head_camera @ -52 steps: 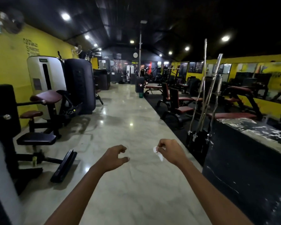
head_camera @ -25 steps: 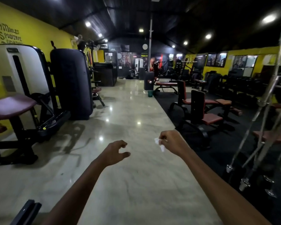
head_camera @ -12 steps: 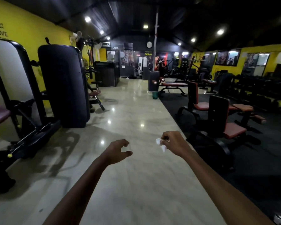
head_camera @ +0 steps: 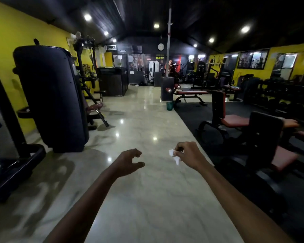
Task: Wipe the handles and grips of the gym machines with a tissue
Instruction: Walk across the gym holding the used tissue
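My right hand point(head_camera: 189, 155) is held out in front of me over the aisle and pinches a small crumpled white tissue point(head_camera: 174, 156) between fingers and thumb. To its left, my left hand point(head_camera: 130, 161) hangs in the air with loosely curled fingers and holds nothing. A tall black gym machine point(head_camera: 51, 97) stands to my left. Red-padded seat machines point(head_camera: 253, 130) stand on the dark mat to my right. Neither hand touches any machine.
A glossy marble aisle point(head_camera: 139, 120) runs ahead between the rows. A green bucket point(head_camera: 169, 105) sits by a black pillar point(head_camera: 167, 88), beside a flat red bench point(head_camera: 191, 92). A black machine base point(head_camera: 11, 169) juts in at lower left. Dumbbell racks point(head_camera: 279, 95) line the yellow right wall.
The view has moved forward down the aisle. The white machine and the barbell rack have dropped out of sight. Both hands keep the same pose, the right one still pinching the tissue.
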`<state>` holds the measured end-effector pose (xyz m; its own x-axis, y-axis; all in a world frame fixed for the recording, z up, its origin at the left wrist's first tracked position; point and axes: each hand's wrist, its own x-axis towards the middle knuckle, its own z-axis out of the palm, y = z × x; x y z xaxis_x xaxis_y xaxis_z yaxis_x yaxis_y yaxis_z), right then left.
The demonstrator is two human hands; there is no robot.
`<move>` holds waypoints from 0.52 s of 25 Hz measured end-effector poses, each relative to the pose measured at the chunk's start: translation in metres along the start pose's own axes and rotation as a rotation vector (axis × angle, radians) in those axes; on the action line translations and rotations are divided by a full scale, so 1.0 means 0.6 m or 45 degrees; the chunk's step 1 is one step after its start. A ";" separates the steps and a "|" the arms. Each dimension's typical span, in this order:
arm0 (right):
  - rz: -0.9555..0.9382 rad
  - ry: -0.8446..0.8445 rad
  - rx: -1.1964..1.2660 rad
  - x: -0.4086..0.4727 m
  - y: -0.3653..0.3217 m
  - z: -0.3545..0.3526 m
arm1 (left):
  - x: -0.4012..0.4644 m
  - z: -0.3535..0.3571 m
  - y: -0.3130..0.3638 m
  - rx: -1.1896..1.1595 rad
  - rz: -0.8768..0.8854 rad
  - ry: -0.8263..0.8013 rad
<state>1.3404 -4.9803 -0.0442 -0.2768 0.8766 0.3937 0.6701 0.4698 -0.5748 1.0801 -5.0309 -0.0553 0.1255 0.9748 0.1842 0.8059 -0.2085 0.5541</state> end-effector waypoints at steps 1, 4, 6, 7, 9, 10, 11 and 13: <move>0.003 -0.007 0.020 0.049 0.029 0.015 | 0.054 0.007 -0.021 -0.014 -0.015 -0.001; 0.022 -0.042 0.006 0.201 0.103 0.037 | 0.221 0.020 -0.067 -0.042 -0.060 -0.024; 0.048 -0.071 0.001 0.313 0.142 0.035 | 0.341 0.014 -0.090 -0.053 -0.064 -0.014; 0.065 -0.080 -0.007 0.367 0.157 0.036 | 0.398 0.010 -0.103 -0.052 -0.060 -0.008; 0.089 -0.074 -0.083 0.471 0.193 0.046 | 0.511 0.009 -0.131 -0.053 -0.042 0.005; 0.094 -0.069 -0.110 0.525 0.216 0.058 | 0.567 0.013 -0.150 -0.061 -0.045 0.009; 0.097 -0.061 -0.122 0.573 0.237 0.071 | 0.617 0.016 -0.170 -0.065 -0.052 0.008; 0.102 -0.052 -0.124 0.672 0.280 0.104 | 0.721 0.026 -0.215 -0.080 -0.054 0.010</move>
<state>1.2985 -4.5411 -0.0268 -0.2461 0.9153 0.3190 0.7545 0.3875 -0.5298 1.0395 -4.5812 -0.0599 0.0874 0.9823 0.1656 0.7723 -0.1718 0.6116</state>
